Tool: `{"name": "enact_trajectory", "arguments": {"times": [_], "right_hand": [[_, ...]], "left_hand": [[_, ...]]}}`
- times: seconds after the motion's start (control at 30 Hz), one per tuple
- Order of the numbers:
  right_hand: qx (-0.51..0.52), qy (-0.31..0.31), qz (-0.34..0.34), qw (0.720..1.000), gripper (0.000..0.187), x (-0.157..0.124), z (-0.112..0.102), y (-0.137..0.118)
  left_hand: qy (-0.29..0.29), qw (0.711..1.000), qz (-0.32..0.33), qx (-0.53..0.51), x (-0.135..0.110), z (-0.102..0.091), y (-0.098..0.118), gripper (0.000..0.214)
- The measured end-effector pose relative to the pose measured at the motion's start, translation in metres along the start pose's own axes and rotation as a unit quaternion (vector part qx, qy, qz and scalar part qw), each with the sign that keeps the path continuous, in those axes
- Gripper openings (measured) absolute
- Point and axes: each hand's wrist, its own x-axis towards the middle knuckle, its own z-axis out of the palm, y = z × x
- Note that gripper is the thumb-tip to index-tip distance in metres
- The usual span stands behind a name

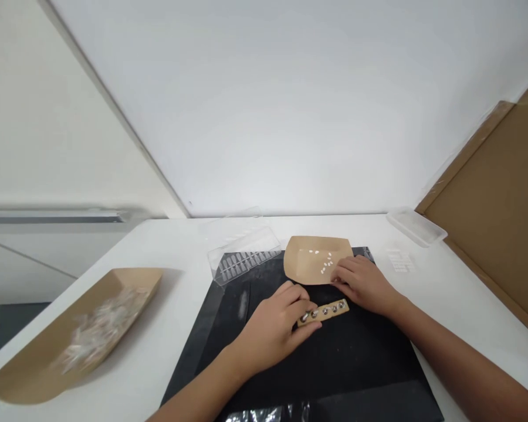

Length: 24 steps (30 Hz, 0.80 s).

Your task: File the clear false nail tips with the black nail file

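My left hand [286,319] grips the left end of a narrow tan strip [330,309] between thumb and fingers. A row of several round metal studs runs along the strip, some with small white pieces on them. My right hand [361,281] is at the near right corner of a shallow brown paper tray [299,261], its fingers curled together. What they hold, if anything, is hidden. Several small white pieces [324,268] lie scattered in this tray. Both hands are over a black mat [347,357].
A clear plastic case [246,258] with rows of nail tips lies at the mat's back left. On the left stands a larger brown paper tray [39,357] heaped with small clear packets [103,328]. A translucent lidless box [416,227] sits back right, near a cardboard panel [497,205].
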Motion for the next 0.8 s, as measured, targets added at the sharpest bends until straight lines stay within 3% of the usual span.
{"name": "enact_trajectory", "arguments": {"times": [0.2, 0.3, 0.37, 0.47, 0.57, 0.8], "right_hand": [[-0.06, 0.059, 0.053, 0.995, 0.009, -0.002, 0.001, 0.01], [-0.026, 0.098, 0.016, 0.995, 0.025, -0.007, -0.008, 0.008], [0.043, 0.104, -0.039, 0.993, 0.022, -0.013, -0.016, 0.003], [0.151, 0.082, -0.08, 0.982, 0.012, -0.02, -0.026, -0.006], [0.222, 0.058, -0.077, 0.97, 0.008, -0.022, -0.029, -0.011], [0.26, -0.014, -0.078, 0.962, 0.008, -0.021, -0.022, -0.01]], "left_hand": [[-0.032, 0.999, -0.014, -0.021, -0.005, 0.01, -0.005, 0.014], [-0.045, 0.998, -0.028, -0.022, -0.006, 0.012, -0.007, 0.013], [-0.051, 0.998, -0.041, -0.023, -0.007, 0.013, -0.009, 0.014], [-0.043, 0.997, -0.047, -0.041, -0.008, 0.014, -0.012, 0.023], [-0.026, 0.997, -0.041, -0.067, -0.009, 0.016, -0.014, 0.029], [-0.004, 0.995, -0.028, -0.095, -0.008, 0.02, -0.016, 0.017]]}}
